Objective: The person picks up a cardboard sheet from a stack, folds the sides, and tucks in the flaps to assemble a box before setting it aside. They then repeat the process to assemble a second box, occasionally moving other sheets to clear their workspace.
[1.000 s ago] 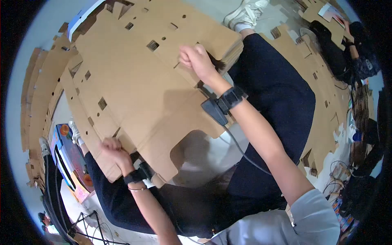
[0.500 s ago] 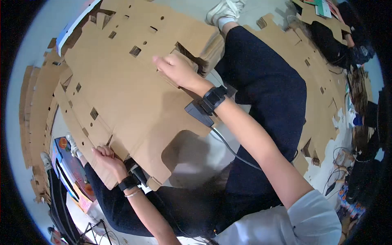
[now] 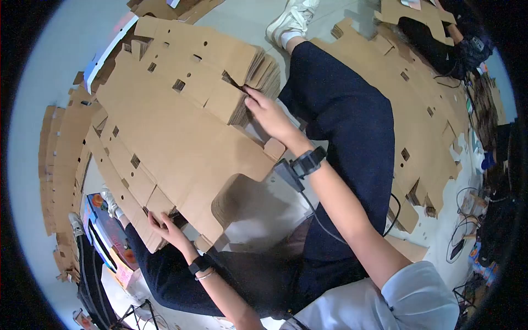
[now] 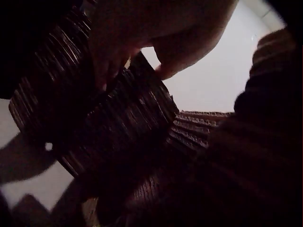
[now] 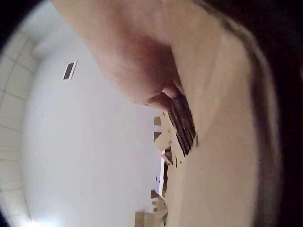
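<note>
A thick stack of flat die-cut cardboard sheets (image 3: 170,137) lies before me between the legs, with slots, small holes and a rounded cutout at its near side. My right hand (image 3: 273,120) is at the stack's right edge, its fingers extended at a notch where the layered edges show. At the near left corner, my left hand (image 3: 175,235) touches the stack beside a slot, thumb and fingers apart. The dark left wrist view has the left fingers reaching down over the layered sheet edges (image 4: 128,109). In the right wrist view, the right fingertips meet the dark layered edge (image 5: 182,125).
More flat cardboard (image 3: 429,126) lies on the floor at right, and another stack (image 3: 58,170) stands at far left. A printed colourful box (image 3: 110,239) sits left of the knee. Cables (image 3: 467,220) and another person (image 3: 445,52) are at the right.
Both hands had curled fingers over the cardboard and have since straightened them. My right hand has shifted off the top surface to the notched right edge. The head view has also shifted.
</note>
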### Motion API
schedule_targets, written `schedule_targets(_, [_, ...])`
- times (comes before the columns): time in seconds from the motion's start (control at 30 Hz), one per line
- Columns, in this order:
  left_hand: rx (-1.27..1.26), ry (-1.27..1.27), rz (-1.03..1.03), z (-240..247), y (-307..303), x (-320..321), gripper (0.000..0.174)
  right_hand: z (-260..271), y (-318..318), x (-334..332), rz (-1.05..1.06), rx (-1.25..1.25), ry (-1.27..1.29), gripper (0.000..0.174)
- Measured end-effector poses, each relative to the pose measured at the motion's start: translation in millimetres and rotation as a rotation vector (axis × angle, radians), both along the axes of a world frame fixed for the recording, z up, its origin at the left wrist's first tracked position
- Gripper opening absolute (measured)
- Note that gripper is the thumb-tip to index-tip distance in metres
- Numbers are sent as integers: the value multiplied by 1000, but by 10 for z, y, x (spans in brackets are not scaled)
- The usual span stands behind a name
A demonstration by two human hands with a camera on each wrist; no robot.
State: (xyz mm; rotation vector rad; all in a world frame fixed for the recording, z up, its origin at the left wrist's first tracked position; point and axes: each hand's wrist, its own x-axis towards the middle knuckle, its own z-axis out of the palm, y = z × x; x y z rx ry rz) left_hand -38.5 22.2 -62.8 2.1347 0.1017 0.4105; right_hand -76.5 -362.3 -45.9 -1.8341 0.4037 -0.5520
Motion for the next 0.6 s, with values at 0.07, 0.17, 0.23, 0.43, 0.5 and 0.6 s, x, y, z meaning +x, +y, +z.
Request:
schedule_targets(0.07, [-400, 311, 85, 69, -58, -4, 55, 3, -209, 9, 226, 338, 170, 60])
schedule_targets(0.17, [-876, 583, -191, -351, 349, 259, 67, 44, -195, 103, 218, 398, 103, 67])
schedule_targets(0.23, [-815, 610, -170, -177, 164, 173, 74, -59, -277, 233, 336, 363, 221, 72])
schedule_targets(0.43, [-1015, 659, -185, -28, -116, 45, 79, -172, -281, 265, 248, 215, 277, 78])
schedule_targets(0.5, [-896, 602, -178, -40, -157, 18, 85, -228, -297, 225, 267, 203, 251, 74])
schedule_targets(0.6, [-888, 623, -194, -115, -135, 32, 89, -289, -351, 211, 400, 294, 228, 72])
